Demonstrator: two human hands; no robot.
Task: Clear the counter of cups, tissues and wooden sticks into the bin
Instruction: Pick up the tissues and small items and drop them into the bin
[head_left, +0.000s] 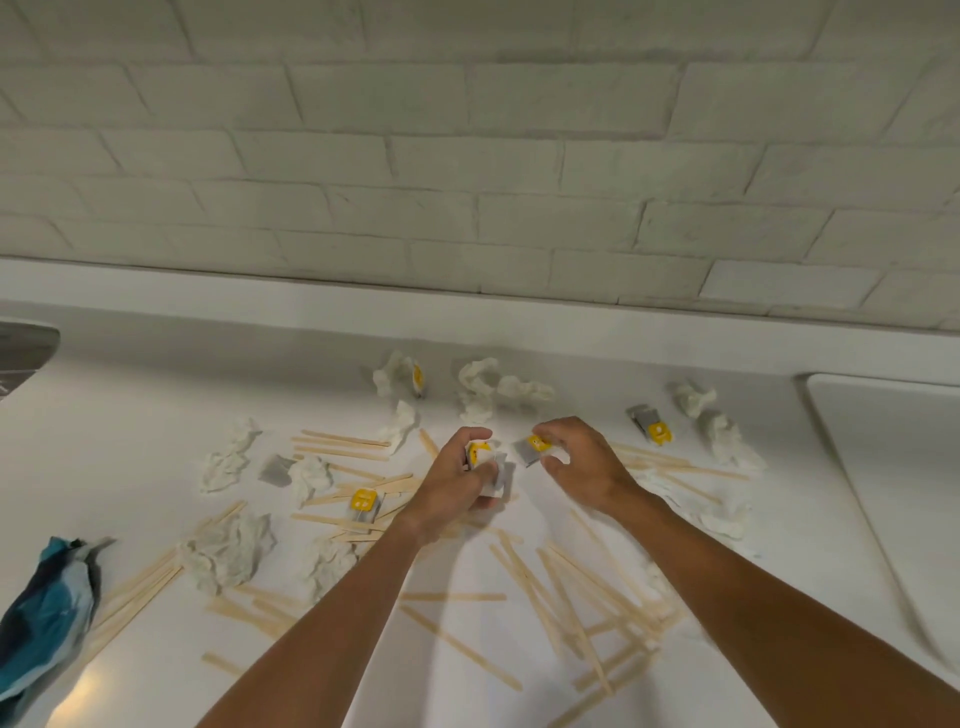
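Many wooden sticks (566, 587) and crumpled white tissues (228, 551) lie scattered over the white counter (130, 415). Small grey sachets with yellow tags lie among them, one (362, 503) at centre left and another (649, 425) at the right. My left hand (460, 483) is closed around a bunch of these sachets and white paper at the counter's middle. Just to its right, my right hand (576, 460) pinches one grey sachet with a yellow tag (532, 448) between thumb and fingers. No cup and no bin is in view.
A blue and white cloth (44, 618) lies at the front left edge. A white recessed drainer or sink (883, 447) fills the right side. A metal object (26, 348) shows at the far left. The white brick wall (467, 156) stands behind the counter.
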